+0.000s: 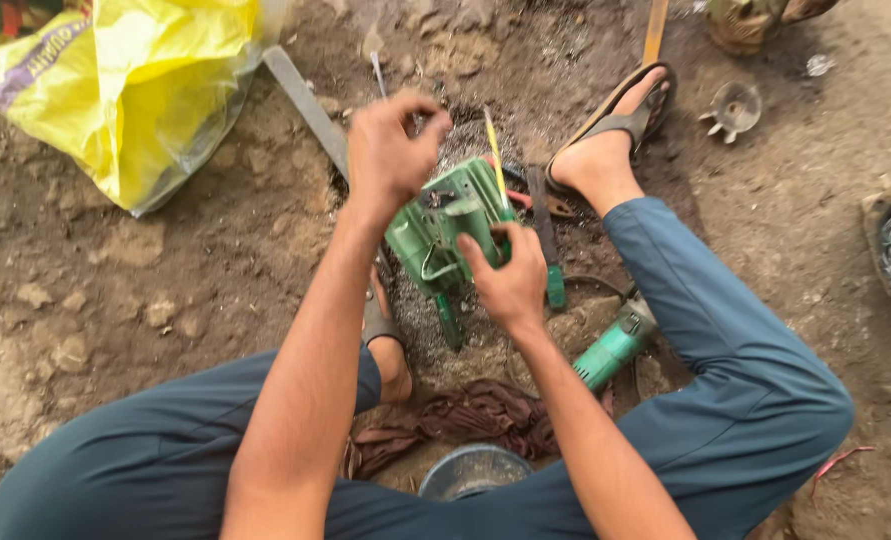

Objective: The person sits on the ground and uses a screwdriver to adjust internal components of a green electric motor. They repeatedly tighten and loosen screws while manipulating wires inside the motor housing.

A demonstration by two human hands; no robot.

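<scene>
A green motor housing (443,232) is held up above the dirt ground between my knees. My right hand (508,280) grips its lower right side and also pinches a thin yellow-handled tool (495,155) that stands up along the housing. My left hand (390,150) hovers at the top left of the housing with fingers pinched together over a small part; what it pinches is too small to tell. A thin metal rod (377,72) shows just behind that hand.
A green angle grinder (612,345) lies by my right leg. A dark rag (465,420) and a metal bowl (473,470) sit near me. A yellow plastic bag (130,85) is at the far left, a flat metal bar (305,105) beside it, a fan part (733,108) far right.
</scene>
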